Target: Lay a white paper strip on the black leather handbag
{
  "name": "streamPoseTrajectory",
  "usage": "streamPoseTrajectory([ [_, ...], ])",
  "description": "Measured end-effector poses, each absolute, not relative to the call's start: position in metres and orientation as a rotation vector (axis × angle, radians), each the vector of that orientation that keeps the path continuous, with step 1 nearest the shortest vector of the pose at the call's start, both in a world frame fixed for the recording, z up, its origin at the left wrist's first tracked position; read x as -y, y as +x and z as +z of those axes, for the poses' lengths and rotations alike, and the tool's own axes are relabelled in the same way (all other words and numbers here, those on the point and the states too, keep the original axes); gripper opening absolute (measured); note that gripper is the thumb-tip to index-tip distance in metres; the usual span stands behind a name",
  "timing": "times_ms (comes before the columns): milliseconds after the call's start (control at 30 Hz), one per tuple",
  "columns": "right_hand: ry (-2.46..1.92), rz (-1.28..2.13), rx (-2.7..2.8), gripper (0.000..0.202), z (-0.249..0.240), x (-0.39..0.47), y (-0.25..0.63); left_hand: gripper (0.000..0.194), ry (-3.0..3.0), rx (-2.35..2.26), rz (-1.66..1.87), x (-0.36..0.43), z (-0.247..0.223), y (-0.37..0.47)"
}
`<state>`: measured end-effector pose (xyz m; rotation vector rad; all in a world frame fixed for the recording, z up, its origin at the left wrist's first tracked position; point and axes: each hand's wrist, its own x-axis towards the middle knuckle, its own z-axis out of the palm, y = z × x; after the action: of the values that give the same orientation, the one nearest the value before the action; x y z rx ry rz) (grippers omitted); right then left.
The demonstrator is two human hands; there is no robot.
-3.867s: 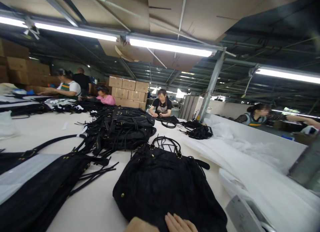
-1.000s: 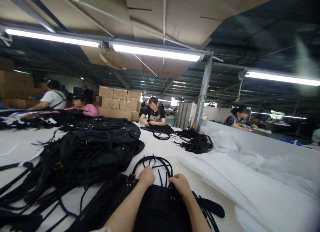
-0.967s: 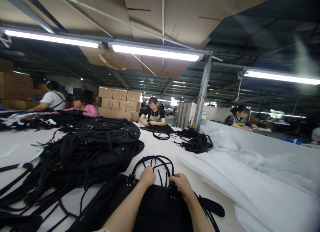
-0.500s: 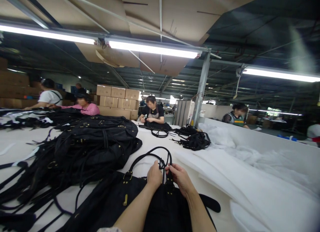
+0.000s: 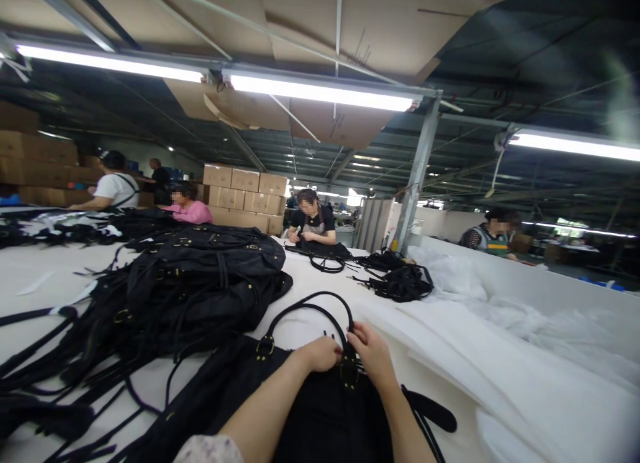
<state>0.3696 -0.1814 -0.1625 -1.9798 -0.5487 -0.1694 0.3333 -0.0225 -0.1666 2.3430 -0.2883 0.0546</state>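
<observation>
A black handbag [image 5: 320, 423] with gold rings lies flat on the white table right in front of me. My left hand [image 5: 320, 353] rests on the bag's top edge, fingers pinched near the gold ring at the base of the handle. My right hand [image 5: 371, 351] grips the black carry handle [image 5: 305, 310] where it meets that ring. The handle arches up and away from me. Both forearms cover the bag's middle.
A heap of black bags and straps [image 5: 195, 283] lies to the left, with smaller bundles [image 5: 400, 281] farther back. White padding sheets [image 5: 500, 356] pile along the right. Several other people work around the table; cardboard boxes [image 5: 245, 190] stand behind.
My hands slid from spread apart on the bag's top edge to close together at the right handle ring. The handle loop has been lifted upright.
</observation>
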Motion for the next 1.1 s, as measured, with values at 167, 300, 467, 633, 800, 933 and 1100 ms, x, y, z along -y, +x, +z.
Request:
streamPoseTrajectory([
  [167, -2.415, -0.182, 0.469, 0.026, -0.183, 0.177, 0.37, 0.026, 2.505, 0.152, 0.243, -0.02, -0.157, 0.293],
  [300, -2.67, -0.171, 0.375, 0.027, -0.175, 0.16, 0.375, 0.028, 2.605, 0.054, 0.391, -0.02, -0.168, 0.25],
  [467, -2.824, -0.128, 0.362, 0.02, -0.169, 0.13, 0.393, 0.032, 2.632, 0.018, 0.477, -0.006, -0.181, 0.237],
  [633, -2.833, -0.125, 0.349, 0.019, -0.151, 0.117, 0.402, 0.03, 2.539, -0.01, 0.485, -0.011, -0.185, 0.242],
  [800, -2.759, -0.224, 0.497, 0.009, -0.105, 0.138, 0.389, 0.021, 2.268, -0.083, 0.545, -0.016, -0.181, 0.254],
  [933, -2.714, -0.287, 0.601, 0.01, -0.093, 0.16, 0.358, 0.026, 1.955, -0.152, 0.681, -0.027, -0.152, 0.261],
  [1100, -2.569, -0.362, 0.674, 0.016, -0.117, 0.179, 0.333, 0.029, 1.602, -0.247, 0.853, -0.048, -0.118, 0.252],
])
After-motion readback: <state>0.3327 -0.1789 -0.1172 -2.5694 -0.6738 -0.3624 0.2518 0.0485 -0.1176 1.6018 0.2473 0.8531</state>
